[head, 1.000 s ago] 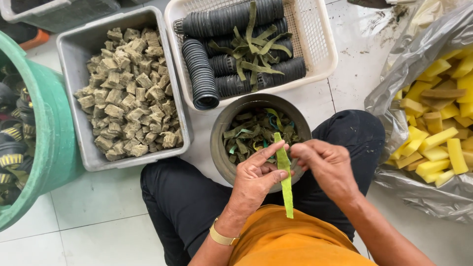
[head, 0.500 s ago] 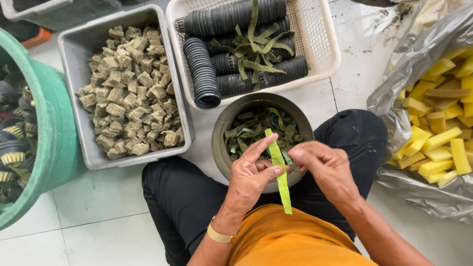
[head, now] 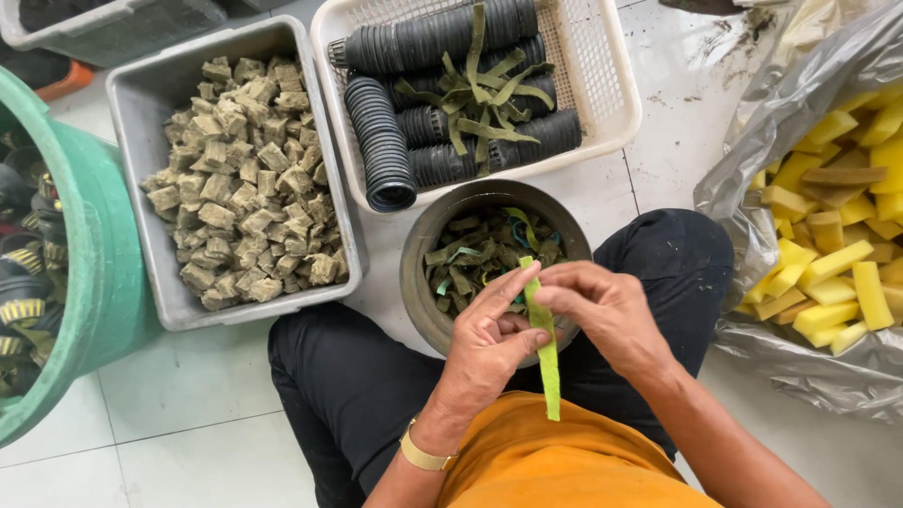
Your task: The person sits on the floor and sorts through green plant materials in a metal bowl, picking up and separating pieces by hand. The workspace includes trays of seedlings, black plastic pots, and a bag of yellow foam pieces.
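My left hand and my right hand together pinch a long green felt strip. The strip hangs down over my lap, its upper end between the fingertips of both hands. Just beyond the hands sits a round grey bowl holding several more dark green strips. I sit on the floor in black trousers and an orange shirt.
A white basket holds stacked black net pots with green strips on top. A grey tub of brownish foam cubes stands at the left, beside a green bucket. Yellow sponge sticks lie in a plastic bag at the right.
The green strip has slid upward between my fingers and now hangs a little more upright. Both hands stay in front of the bowl.
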